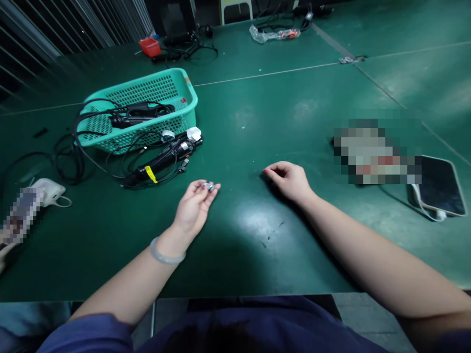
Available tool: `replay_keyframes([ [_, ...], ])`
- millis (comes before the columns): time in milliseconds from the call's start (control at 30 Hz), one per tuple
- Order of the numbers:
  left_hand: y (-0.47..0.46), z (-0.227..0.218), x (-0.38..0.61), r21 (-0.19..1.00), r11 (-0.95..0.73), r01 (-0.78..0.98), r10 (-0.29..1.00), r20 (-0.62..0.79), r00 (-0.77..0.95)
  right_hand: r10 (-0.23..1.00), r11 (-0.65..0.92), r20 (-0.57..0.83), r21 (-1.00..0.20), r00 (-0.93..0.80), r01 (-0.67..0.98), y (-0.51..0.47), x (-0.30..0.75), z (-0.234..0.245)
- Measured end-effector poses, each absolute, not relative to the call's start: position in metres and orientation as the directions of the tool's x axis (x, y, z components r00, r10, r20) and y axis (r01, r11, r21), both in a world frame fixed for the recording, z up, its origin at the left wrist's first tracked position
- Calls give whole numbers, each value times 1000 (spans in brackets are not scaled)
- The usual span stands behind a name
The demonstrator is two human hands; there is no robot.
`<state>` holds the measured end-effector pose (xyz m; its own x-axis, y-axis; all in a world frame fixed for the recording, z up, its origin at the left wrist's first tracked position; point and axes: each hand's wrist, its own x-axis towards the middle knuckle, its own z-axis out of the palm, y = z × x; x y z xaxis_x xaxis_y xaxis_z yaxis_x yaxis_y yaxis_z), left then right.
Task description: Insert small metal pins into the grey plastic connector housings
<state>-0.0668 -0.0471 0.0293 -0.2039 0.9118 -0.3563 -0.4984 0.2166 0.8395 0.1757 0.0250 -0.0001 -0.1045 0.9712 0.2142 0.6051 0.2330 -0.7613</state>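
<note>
My left hand, with a pale bangle at its wrist, is turned palm up over the table. Its thumb and fingers are closed on a small shiny silvery metal piece, too small to name exactly. To the right, my right hand rests low at the green tabletop, thumb and index fingertips pinched together. Whatever that pinch holds, if anything, is hidden or too small to make out. Several tiny dark bits lie on the table between my forearms.
A teal plastic basket holds black corded devices; another black device with a yellow tag lies before it. At right are a blurred item and a phone on a white cable. Far left, another person's hand is near a blurred phone and white charger.
</note>
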Motion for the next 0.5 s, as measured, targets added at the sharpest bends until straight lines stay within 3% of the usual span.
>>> replay_keyframes([
  [133, -63, 30, -105, 923, 235, -305, 864, -342, -370, 973, 229, 201, -762, -115, 606, 26, 175, 2],
  [267, -73, 27, -126, 956, 294, 9, 855, -259, -450, 975, 220, 189, -761, -117, 611, 25, 175, 3],
  [500, -72, 36, -119, 773, 273, 573, 937, -78, -341, 975, 223, 182, -762, -129, 608, 22, 177, 3],
])
